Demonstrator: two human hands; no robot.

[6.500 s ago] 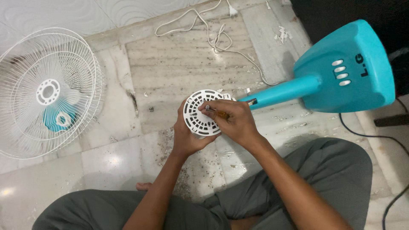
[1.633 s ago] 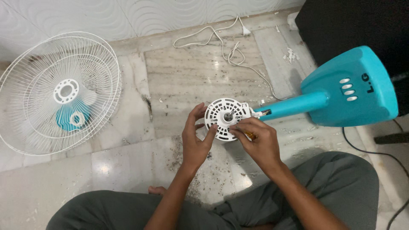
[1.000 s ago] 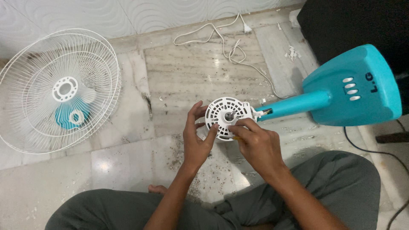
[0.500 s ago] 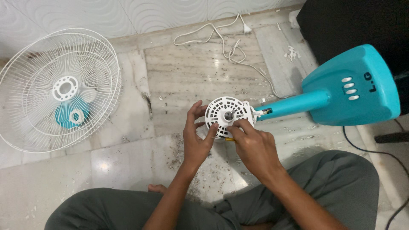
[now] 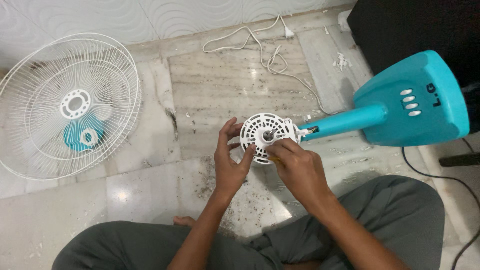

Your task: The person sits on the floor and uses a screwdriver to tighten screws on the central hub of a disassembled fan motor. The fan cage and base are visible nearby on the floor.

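Fan's well stripped from what I see: the white wire fan guards (image 5: 70, 105) lie on the marble floor (image 5: 150, 200), well apart. My left hand (image 5: 231, 165) steadies the round white vented motor housing (image 5: 264, 136); right hand (image 5: 296, 167) pinches something yellowish, can't tell what. No containers anywhere.
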